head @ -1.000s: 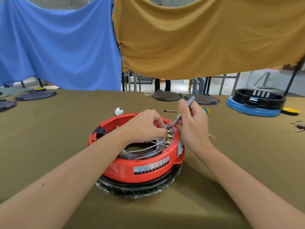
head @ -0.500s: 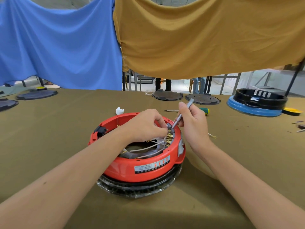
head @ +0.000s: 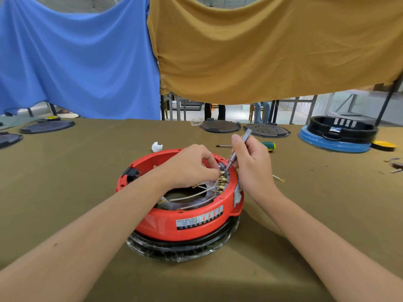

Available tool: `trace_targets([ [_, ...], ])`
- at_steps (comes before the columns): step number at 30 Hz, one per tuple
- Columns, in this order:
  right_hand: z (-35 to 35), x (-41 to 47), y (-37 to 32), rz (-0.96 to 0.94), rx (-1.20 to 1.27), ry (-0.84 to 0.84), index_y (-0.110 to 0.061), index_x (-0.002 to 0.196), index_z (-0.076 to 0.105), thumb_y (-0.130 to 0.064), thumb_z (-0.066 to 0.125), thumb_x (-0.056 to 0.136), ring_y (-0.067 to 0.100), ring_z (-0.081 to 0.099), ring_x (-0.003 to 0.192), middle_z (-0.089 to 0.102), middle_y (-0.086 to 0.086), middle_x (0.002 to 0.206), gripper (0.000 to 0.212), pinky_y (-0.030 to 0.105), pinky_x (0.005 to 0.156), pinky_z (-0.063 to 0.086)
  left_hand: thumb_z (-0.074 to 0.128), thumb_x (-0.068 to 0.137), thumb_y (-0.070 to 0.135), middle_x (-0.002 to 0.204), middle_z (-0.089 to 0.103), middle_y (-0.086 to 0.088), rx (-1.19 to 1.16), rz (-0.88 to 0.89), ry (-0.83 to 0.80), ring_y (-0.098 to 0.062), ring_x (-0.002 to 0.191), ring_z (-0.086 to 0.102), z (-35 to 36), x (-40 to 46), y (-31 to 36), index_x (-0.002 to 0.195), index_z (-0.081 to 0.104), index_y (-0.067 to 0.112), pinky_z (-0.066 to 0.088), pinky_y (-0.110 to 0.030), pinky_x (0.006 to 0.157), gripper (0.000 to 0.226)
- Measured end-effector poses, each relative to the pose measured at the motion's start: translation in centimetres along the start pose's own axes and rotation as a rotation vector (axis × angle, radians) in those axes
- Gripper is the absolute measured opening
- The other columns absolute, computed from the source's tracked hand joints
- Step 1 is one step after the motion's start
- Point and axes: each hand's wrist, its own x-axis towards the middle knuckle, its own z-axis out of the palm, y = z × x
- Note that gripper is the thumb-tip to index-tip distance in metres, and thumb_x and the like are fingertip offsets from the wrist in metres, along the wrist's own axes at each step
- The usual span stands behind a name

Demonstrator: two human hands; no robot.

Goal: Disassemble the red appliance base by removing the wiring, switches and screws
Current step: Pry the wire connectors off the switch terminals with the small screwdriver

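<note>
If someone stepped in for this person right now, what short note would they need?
Left hand: pinching at the brass terminals inside the red base.
Right hand: gripping a thin grey tool, tip at the same terminals.
Done: one ring-ended wire lies loose on the table.
Left: white wires, black switch and terminals remain in the base. A green-handled screwdriver lies behind.

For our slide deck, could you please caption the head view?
Right hand works a grey tool at the brass terminals inside the red base; left hand pinches them.
</note>
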Motion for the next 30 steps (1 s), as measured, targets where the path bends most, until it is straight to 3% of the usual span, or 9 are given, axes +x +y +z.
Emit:
trace_targets([
  [11,0.0,0.0,0.2,-0.014,0.002,0.018,-0.013,0.07,0.046,-0.032,0.049,0.104,0.02,0.044,0.062,0.046,0.01,0.066,0.039,0.04,0.058,0.04,0.069,0.08,0.024,0.086,0.069,0.007,0.008,-0.016,-0.003,-0.008,0.072,0.066,0.0,-0.2,0.3,0.071,0.07,0.026,0.059,-0.035,0.074,0.009],
  [16,-0.2,0.3,0.9,0.094,0.126,0.019,0.008,0.077,0.052,-0.03,0.05,0.103,0.003,0.047,0.048,0.048,-0.002,0.054,0.046,0.014,0.047,0.042,0.069,0.079,0.023,0.085,0.069,0.007,-0.003,-0.024,-0.008,-0.011,0.074,0.067,0.0,-0.1,0.4,0.071,0.069,0.025,0.059,-0.036,0.074,0.008],
  [22,-0.4,0.5,1.2,0.171,0.181,-0.027,-0.01,0.07,0.053,-0.031,0.05,0.103,0.0,0.046,0.049,0.047,-0.008,0.053,0.04,0.012,0.052,0.043,0.067,0.077,0.021,0.075,0.069,0.01,-0.011,-0.031,-0.016,-0.006,0.065,0.064,0.0,-0.1,0.4,0.07,0.07,0.024,0.054,-0.025,0.062,0.008],
  [26,-0.5,0.6,1.1,0.223,0.219,-0.061,-0.013,0.067,0.051,-0.031,0.049,0.103,0.002,0.045,0.049,0.044,-0.008,0.052,0.04,0.013,0.052,0.043,0.068,0.078,0.022,0.082,0.07,0.008,-0.022,-0.047,-0.021,-0.007,0.07,0.065,0.0,-0.1,0.3,0.073,0.07,0.023,0.056,-0.028,0.067,0.005],
  [30,-0.4,0.5,1.1,0.307,0.261,-0.076,-0.013,0.069,0.051,-0.032,0.05,0.103,0.003,0.046,0.046,0.043,-0.009,0.05,0.039,0.016,0.051,0.044,0.067,0.078,0.022,0.075,0.071,0.011,-0.042,-0.052,-0.022,-0.001,0.063,0.063,0.0,-0.2,0.3,0.075,0.07,0.023,0.053,-0.022,0.062,0.004],
])
